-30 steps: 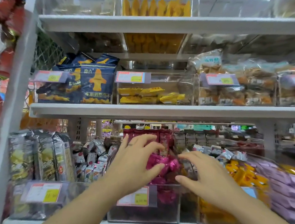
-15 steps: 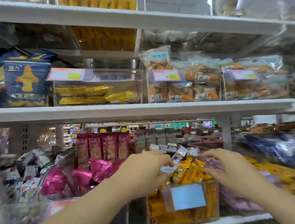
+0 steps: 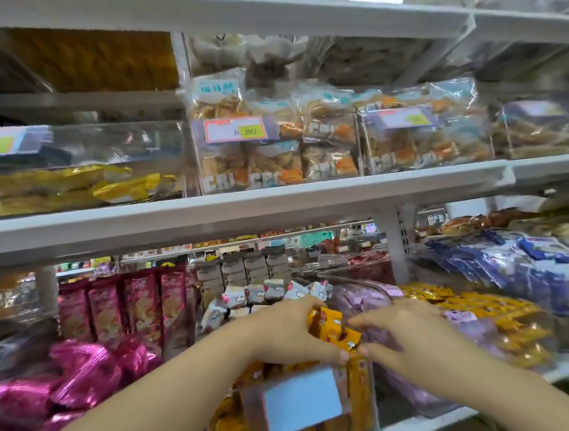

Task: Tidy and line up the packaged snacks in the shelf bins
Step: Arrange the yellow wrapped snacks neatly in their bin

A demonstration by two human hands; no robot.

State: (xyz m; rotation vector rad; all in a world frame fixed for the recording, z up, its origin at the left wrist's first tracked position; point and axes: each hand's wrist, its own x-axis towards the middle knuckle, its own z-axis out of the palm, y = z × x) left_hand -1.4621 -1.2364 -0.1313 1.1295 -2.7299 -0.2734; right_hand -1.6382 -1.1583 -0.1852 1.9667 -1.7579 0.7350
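A clear bin (image 3: 367,411) on the lower shelf holds orange snack packets (image 3: 331,327), with a pale blue label (image 3: 301,402) on its front. My left hand (image 3: 286,332) curls over the left side of the top packets. My right hand (image 3: 416,343) comes in from the right, and its thumb and fingers close on the same orange packets. Both hands meet above the bin. How each finger touches the packets is partly hidden.
Left of the bin lie shiny pink packets (image 3: 83,373) and upright red packets (image 3: 138,302). A bin of purple packets (image 3: 365,298) stands to the right, with blue bags (image 3: 512,266) beyond. White-wrapped snacks (image 3: 280,290) sit behind. The shelf (image 3: 208,208) above carries more bins.
The view has swung right from the pink-packet bin to the orange-packet bin. Both hands moved onto the orange packets and drew closer together over them.
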